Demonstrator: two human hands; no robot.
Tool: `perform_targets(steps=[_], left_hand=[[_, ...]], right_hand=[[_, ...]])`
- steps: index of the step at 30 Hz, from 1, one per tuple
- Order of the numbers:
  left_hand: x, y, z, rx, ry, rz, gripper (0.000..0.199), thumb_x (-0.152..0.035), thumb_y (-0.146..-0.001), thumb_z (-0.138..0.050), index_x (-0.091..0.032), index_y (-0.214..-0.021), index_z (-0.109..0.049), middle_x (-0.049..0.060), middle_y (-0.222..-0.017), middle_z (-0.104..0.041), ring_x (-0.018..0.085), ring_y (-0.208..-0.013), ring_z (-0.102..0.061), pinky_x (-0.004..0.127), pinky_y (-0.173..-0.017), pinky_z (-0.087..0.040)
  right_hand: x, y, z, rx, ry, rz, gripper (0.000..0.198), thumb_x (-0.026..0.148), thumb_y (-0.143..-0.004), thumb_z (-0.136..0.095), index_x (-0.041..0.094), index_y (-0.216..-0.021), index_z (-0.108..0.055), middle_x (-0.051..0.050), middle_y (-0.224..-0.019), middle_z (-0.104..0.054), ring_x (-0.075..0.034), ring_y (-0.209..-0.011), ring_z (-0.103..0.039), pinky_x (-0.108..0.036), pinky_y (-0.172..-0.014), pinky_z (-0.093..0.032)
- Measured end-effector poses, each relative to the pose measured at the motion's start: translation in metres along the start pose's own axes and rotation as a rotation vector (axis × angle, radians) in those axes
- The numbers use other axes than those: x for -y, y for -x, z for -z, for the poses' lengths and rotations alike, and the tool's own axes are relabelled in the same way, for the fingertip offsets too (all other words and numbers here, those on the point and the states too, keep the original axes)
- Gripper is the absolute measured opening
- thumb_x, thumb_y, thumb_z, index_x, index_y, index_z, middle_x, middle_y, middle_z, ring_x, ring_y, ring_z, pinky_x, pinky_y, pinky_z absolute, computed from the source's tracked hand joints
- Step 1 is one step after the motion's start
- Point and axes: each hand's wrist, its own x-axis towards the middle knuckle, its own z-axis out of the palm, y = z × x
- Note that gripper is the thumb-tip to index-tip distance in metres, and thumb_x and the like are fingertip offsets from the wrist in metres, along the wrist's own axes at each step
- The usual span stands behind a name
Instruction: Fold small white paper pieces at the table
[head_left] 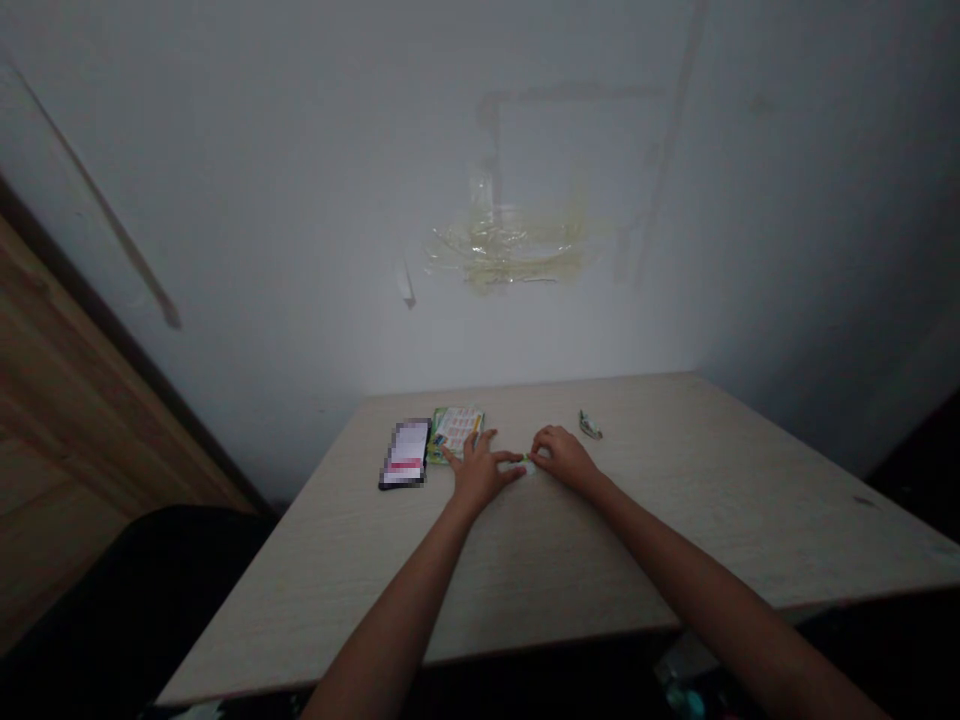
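Observation:
A small green-and-white piece (529, 464) lies between my two hands, low over the tabletop; its kind is too small to make out. My left hand (480, 470) has its thumb and index finger on the piece's left side, while its other fingers spread out toward the green printed packet (454, 428). Opposite it, my right hand (561, 455) is closed in a pinch at the right side of the same piece, fingers curled. The right fingertips are partly hidden by the hand.
A phone (405, 455) with a lit, blurred screen lies left of the packet. Beyond my right hand is a small crumpled wrapper (590, 425). The pale wooden table (555, 580) meets a wall with peeling clear tape (517, 250). A dark chair-like shape (150, 600) stands at left.

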Motion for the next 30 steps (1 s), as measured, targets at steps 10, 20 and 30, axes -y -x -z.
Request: perform_targets(steps=[10, 20, 30], left_hand=[[0.0, 0.001, 0.0, 0.023, -0.005, 0.041, 0.037, -0.069, -0.076, -0.058, -0.053, -0.107, -0.067, -0.004, -0.152, -0.038, 0.038, -0.144, -0.019, 0.078, -0.104, 0.004], [-0.001, 0.003, 0.001, 0.014, -0.012, 0.034, 0.036, -0.068, -0.077, -0.058, -0.053, -0.11, -0.067, -0.002, -0.151, -0.04, 0.039, -0.143, -0.021, 0.079, -0.102, 0.003], [0.001, 0.003, -0.002, -0.002, -0.008, 0.013, 0.034, -0.066, -0.08, -0.055, -0.055, -0.11, -0.066, -0.003, -0.149, -0.042, 0.039, -0.142, -0.022, 0.079, -0.103, 0.004]], right_hand=[[-0.004, 0.005, 0.005, 0.033, -0.059, 0.045, 0.011, 0.026, -0.081, -0.067, 0.021, -0.088, -0.072, -0.006, -0.102, -0.068, -0.02, -0.101, -0.059, -0.032, -0.092, -0.043], [-0.012, 0.012, 0.006, 0.042, -0.153, 0.099, 0.02, 0.028, -0.076, -0.072, 0.022, -0.095, -0.074, -0.009, -0.11, -0.067, -0.024, -0.105, -0.06, -0.04, -0.095, -0.047], [-0.014, 0.016, 0.006, 0.026, -0.213, 0.114, 0.023, 0.03, -0.073, -0.075, 0.022, -0.095, -0.072, -0.009, -0.113, -0.066, -0.024, -0.109, -0.058, -0.042, -0.099, -0.044]])
